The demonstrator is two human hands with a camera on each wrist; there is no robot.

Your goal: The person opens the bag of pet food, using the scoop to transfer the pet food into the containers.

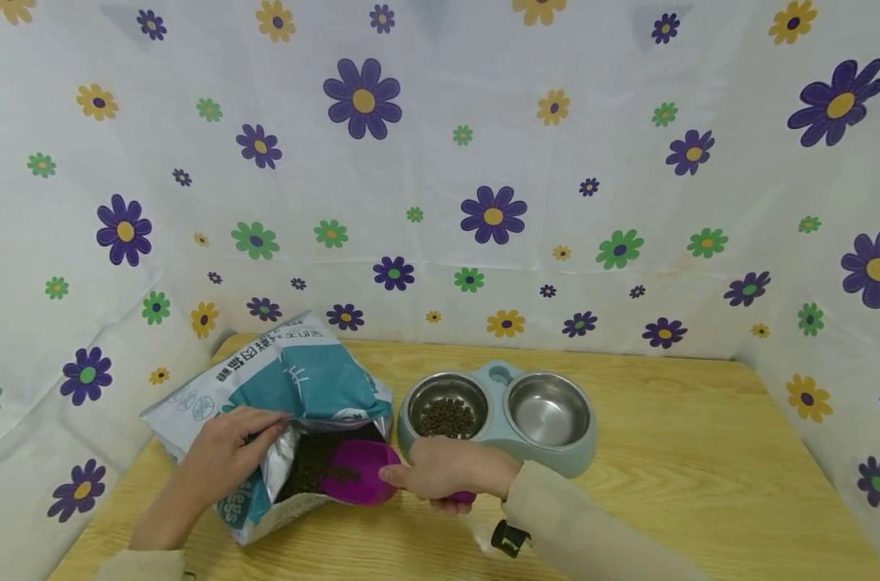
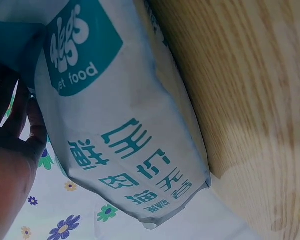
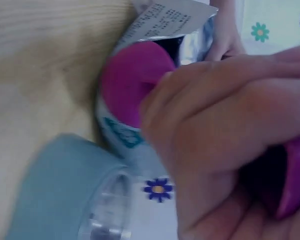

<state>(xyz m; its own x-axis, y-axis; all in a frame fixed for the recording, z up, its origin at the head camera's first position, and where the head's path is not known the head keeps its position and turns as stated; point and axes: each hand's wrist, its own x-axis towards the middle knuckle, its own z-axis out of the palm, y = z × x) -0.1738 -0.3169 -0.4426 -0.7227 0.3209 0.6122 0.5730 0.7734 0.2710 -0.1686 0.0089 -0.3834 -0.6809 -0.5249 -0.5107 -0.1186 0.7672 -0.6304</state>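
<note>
My right hand (image 1: 450, 468) grips the handle of a magenta scoop (image 1: 370, 474), its thumb laid along the top near the bowl. The scoop's bowl is in the mouth of a white and teal pet food bag (image 1: 338, 371), with some brown kibble (image 1: 344, 474) in it. More kibble lies inside the bag. My left hand (image 1: 225, 456) pinches the bag's opened edge between thumb and fingers. In the left wrist view, that hand (image 2: 12, 150) is beside the printed bag (image 2: 115, 135). The right wrist view shows the scoop (image 3: 132, 82) from behind, with curled fingers (image 3: 230, 100) on its handle.
Just behind my right hand stands a pale blue double feeder (image 1: 494, 395). Its left steel bowl holds kibble (image 1: 447, 418); the right steel bowl (image 1: 549, 413) shows bare metal. All stand on a wooden table (image 1: 687, 452), enclosed by a flower-patterned sheet (image 1: 425, 161).
</note>
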